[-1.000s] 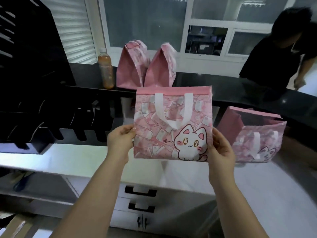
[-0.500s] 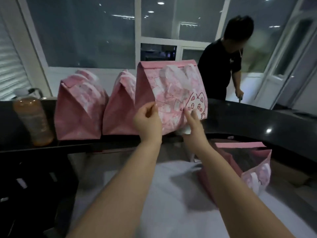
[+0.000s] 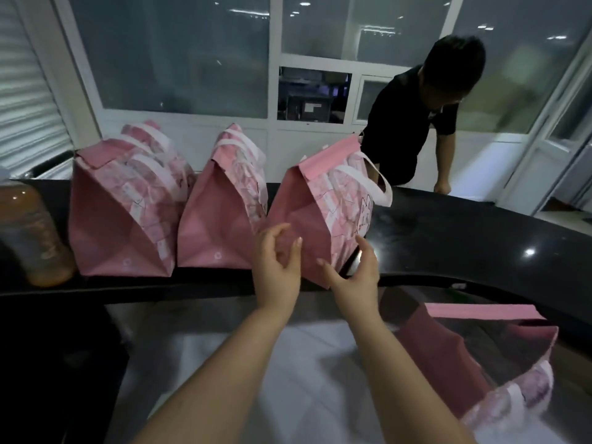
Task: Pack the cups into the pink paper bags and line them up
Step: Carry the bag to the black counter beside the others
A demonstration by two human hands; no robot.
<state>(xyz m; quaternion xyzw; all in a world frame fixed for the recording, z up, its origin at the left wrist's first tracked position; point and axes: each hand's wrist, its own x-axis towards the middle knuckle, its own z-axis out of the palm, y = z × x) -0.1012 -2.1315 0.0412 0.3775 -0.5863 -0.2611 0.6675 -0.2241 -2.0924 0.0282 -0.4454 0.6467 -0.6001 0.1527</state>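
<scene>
Your left hand [image 3: 277, 262] and right hand [image 3: 354, 277], both loosely spread, bracket the creased base of a wedge-shaped pink paper bag [image 3: 301, 216] on the glossy black counter [image 3: 448, 238].

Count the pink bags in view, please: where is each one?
4. Three stand in a row on the black counter: the left bag, the middle bag and the right bag. The open bag stands lower, at the right. More may be outside the view.
</scene>
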